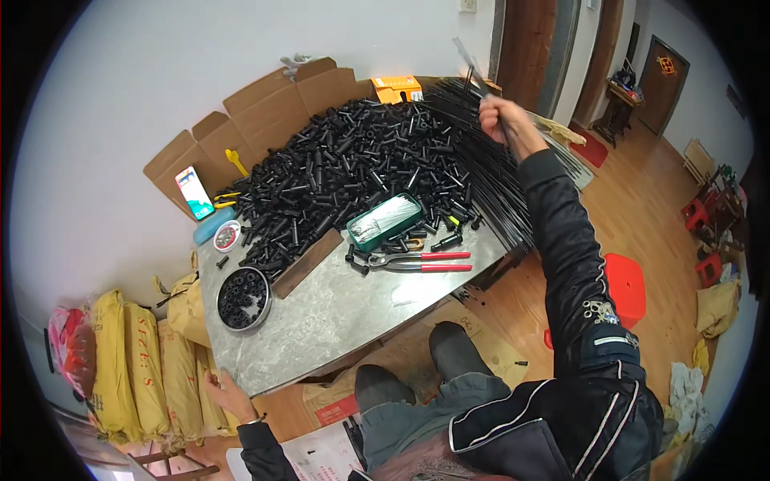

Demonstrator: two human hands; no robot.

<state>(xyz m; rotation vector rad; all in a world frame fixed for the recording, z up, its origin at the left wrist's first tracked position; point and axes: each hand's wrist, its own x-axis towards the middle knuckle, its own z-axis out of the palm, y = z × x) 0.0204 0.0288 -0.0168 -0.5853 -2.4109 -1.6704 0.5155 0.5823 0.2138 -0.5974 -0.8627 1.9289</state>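
Note:
My right hand (505, 124) is raised over the far right of the table, closed around a few thin dark rods (473, 64) that point up and away; their tips are blurred. Below it lies a stack of long black rods (497, 184). My left hand (230, 395) is low beside the table's near left corner, fingers apart, holding nothing. A large heap of short black tubular parts (345, 160) covers the back of the grey table (321, 329). In front of the heap are a green tray of thin pins (385, 220) and red-handled pincers (421, 262).
A round bowl of small black rings (245, 298) stands at the table's left, near a wooden strip (306, 263). A phone (194, 192) leans on cardboard (265, 100) behind the heap. Yellow sacks (144, 361) line the left side. A red stool (626, 289) stands at right.

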